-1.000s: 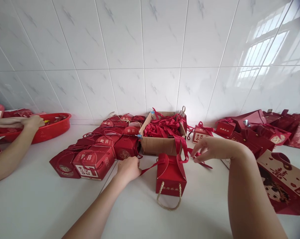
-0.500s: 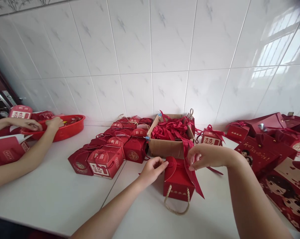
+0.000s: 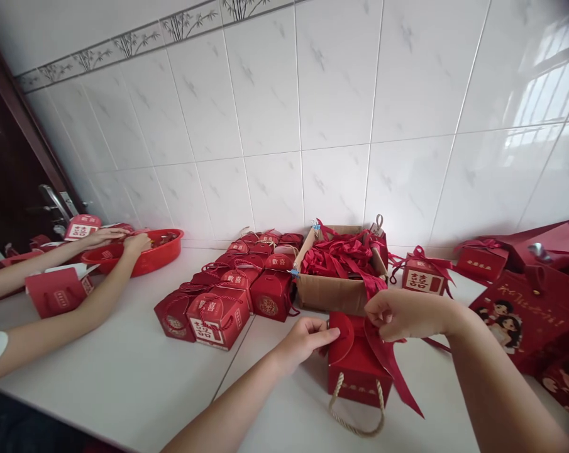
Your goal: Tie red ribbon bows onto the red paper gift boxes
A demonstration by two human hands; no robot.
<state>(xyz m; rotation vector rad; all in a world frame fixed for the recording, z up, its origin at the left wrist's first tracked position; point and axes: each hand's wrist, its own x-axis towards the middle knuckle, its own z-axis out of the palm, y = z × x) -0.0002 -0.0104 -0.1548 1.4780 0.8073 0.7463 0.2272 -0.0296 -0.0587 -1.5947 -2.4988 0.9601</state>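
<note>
A small red gift box (image 3: 359,384) with a beige rope handle (image 3: 359,431) stands on the table in front of me. Its rounded lid flaps are folded over the top. My left hand (image 3: 310,343) pinches the box's left upper edge, the thumb on the rounded flap and the other fingers partly hidden behind. At the right side of the lid, my right hand (image 3: 404,314) is closed on a wide red ribbon (image 3: 400,377), whose pointed tail hangs down the box's right side. How the ribbon runs under the flaps is hidden.
Behind the gift box is a cardboard box (image 3: 331,294) of loose red ribbons. Several finished red boxes (image 3: 220,318) stand left of it. A ribboned box (image 3: 423,277) and red bags (image 3: 524,308) lie right. Far left, another person's hands (image 3: 138,242) reach into a red basin (image 3: 156,261).
The view has turned left, so everything sits further right. My right fingers have curled more tightly on the ribbon. The other person's left hand has moved over the basin.
</note>
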